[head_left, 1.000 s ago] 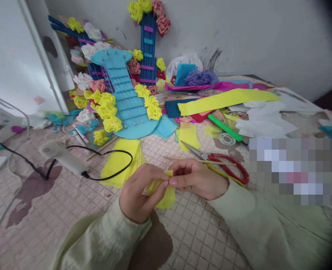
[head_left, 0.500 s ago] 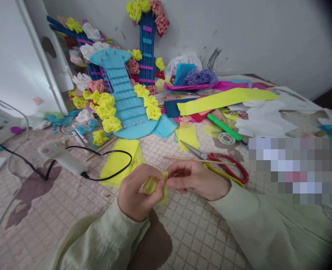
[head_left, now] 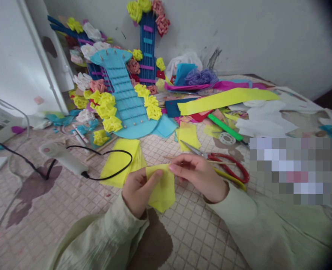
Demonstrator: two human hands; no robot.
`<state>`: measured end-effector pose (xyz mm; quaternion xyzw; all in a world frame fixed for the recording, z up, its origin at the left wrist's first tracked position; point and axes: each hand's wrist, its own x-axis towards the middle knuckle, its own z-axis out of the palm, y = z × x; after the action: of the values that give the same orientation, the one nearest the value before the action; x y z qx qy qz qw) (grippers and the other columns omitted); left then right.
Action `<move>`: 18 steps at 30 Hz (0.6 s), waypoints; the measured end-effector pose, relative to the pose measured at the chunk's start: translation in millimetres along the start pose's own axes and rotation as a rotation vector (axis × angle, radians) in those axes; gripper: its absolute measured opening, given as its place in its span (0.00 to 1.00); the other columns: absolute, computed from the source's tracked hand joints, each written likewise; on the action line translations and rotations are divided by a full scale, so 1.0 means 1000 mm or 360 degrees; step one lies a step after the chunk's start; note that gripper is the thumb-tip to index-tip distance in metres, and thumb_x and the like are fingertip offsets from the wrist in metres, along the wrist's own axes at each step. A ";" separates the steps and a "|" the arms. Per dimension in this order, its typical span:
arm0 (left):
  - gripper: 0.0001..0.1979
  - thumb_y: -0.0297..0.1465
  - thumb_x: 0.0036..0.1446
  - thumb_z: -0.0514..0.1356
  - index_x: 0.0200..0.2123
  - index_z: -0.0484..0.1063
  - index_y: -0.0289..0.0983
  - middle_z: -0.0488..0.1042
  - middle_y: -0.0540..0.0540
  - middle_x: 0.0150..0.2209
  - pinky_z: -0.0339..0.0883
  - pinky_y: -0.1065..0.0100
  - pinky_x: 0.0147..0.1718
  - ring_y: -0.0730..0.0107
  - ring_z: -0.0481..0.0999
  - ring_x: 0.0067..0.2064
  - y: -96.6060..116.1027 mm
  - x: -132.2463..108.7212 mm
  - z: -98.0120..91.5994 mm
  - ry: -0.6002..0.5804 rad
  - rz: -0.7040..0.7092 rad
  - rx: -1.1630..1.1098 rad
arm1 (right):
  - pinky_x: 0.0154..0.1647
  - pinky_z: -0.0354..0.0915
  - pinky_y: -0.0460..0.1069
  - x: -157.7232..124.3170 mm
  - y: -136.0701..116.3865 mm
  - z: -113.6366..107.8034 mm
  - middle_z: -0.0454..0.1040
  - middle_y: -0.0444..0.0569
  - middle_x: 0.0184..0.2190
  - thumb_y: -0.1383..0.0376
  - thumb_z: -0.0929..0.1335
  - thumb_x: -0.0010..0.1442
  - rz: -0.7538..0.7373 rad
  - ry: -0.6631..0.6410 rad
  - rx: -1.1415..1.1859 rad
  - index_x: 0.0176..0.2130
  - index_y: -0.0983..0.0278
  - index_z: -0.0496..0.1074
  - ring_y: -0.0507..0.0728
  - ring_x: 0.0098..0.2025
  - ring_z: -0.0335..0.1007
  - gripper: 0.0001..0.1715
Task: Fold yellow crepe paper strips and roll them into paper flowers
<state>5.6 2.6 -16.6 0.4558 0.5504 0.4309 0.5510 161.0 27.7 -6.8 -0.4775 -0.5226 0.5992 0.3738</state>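
Between my two hands hangs a small piece of thin yellow paper or fabric point(head_left: 162, 189), spread out nearly flat. My left hand point(head_left: 138, 191) pinches its left side, the thumb lying across the front. At its top right corner, my right hand point(head_left: 195, 174) grips the edge between thumb and fingertips. Under and behind my right hand lie scissors point(head_left: 230, 168) with red and yellow handles, and a thin wooden stick point(head_left: 222, 162) crosses them. A stack of yellow sheets point(head_left: 118, 161) rests just beyond my left hand, partly covered by a black cable loop.
A white glue gun point(head_left: 63, 157) with a black cord lies at left. Behind stands a light blue guitar-shaped craft point(head_left: 125, 93) with yellow flowers. A green cutter point(head_left: 224, 126), a yellow strip point(head_left: 228, 100) and purple yarn point(head_left: 201, 77) lie at the back right.
The yellow piece, crumpled and folded in my left hand before, is now opened out and hangs flat. My right fingertips have moved to its top corner.
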 end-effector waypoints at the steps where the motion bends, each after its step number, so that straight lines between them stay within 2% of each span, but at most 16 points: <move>1: 0.11 0.36 0.45 0.60 0.21 0.71 0.33 0.70 0.50 0.17 0.59 0.74 0.14 0.74 0.67 0.18 -0.001 0.000 0.000 0.0020 -0.0024 -0.0022 | 0.16 0.58 0.43 0.000 0.000 0.000 0.68 0.43 0.22 0.59 0.69 0.46 -0.0027 0.0030 0.0017 0.28 0.66 0.69 0.45 0.17 0.59 0.12; 5: 0.13 0.38 0.44 0.59 0.19 0.69 0.33 0.69 0.50 0.16 0.58 0.74 0.13 0.74 0.66 0.16 -0.006 0.002 -0.001 0.0068 -0.0068 0.0008 | 0.15 0.57 0.43 0.001 0.001 -0.003 0.68 0.42 0.23 0.59 0.66 0.50 -0.0130 0.0206 0.0085 0.35 0.64 0.68 0.45 0.15 0.59 0.13; 9: 0.14 0.39 0.44 0.59 0.19 0.68 0.33 0.68 0.50 0.15 0.60 0.73 0.14 0.73 0.67 0.17 -0.008 0.004 -0.003 0.0041 -0.0065 0.0043 | 0.13 0.54 0.42 0.002 0.002 -0.005 0.64 0.38 0.17 0.60 0.62 0.55 -0.0130 0.0258 0.0054 0.40 0.63 0.65 0.45 0.13 0.56 0.13; 11: 0.14 0.39 0.44 0.60 0.19 0.68 0.34 0.67 0.50 0.15 0.60 0.73 0.14 0.73 0.66 0.17 -0.009 0.005 -0.004 0.0039 -0.0063 0.0048 | 0.14 0.56 0.43 0.002 0.003 -0.004 0.63 0.38 0.16 0.61 0.61 0.56 -0.0160 0.0285 -0.0003 0.41 0.63 0.64 0.46 0.14 0.57 0.13; 13: 0.14 0.40 0.44 0.59 0.19 0.68 0.34 0.67 0.50 0.15 0.59 0.73 0.14 0.74 0.66 0.17 -0.009 0.005 -0.004 0.0042 -0.0066 0.0039 | 0.23 0.63 0.45 0.002 0.003 -0.002 0.69 0.43 0.24 0.63 0.64 0.53 -0.0295 0.0341 -0.0079 0.44 0.62 0.62 0.49 0.23 0.65 0.17; 15: 0.14 0.40 0.44 0.59 0.19 0.68 0.33 0.67 0.50 0.15 0.60 0.73 0.15 0.73 0.67 0.17 -0.009 0.005 -0.004 0.0030 -0.0086 0.0033 | 0.34 0.65 0.48 0.001 0.003 -0.001 0.69 0.49 0.39 0.65 0.67 0.49 -0.0462 0.0410 -0.0179 0.46 0.61 0.61 0.53 0.37 0.66 0.23; 16: 0.14 0.40 0.44 0.59 0.20 0.68 0.33 0.67 0.50 0.15 0.60 0.72 0.15 0.73 0.67 0.18 -0.009 0.005 -0.003 0.0028 -0.0098 0.0029 | 0.37 0.64 0.50 0.001 0.003 -0.001 0.68 0.49 0.43 0.65 0.68 0.48 -0.0515 0.0420 -0.0240 0.45 0.60 0.63 0.54 0.41 0.65 0.22; 18: 0.14 0.40 0.44 0.60 0.20 0.68 0.33 0.68 0.50 0.16 0.60 0.72 0.15 0.73 0.67 0.18 -0.010 0.005 -0.003 0.0048 -0.0102 0.0022 | 0.39 0.63 0.51 0.000 0.003 -0.001 0.70 0.49 0.38 0.63 0.66 0.51 -0.0537 0.0377 -0.0369 0.36 0.62 0.68 0.55 0.39 0.65 0.09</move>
<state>2.3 5.7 -27.5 0.4351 0.5758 0.4160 0.5532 162.0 27.7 -9.4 -0.4902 -0.6128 0.4041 0.4701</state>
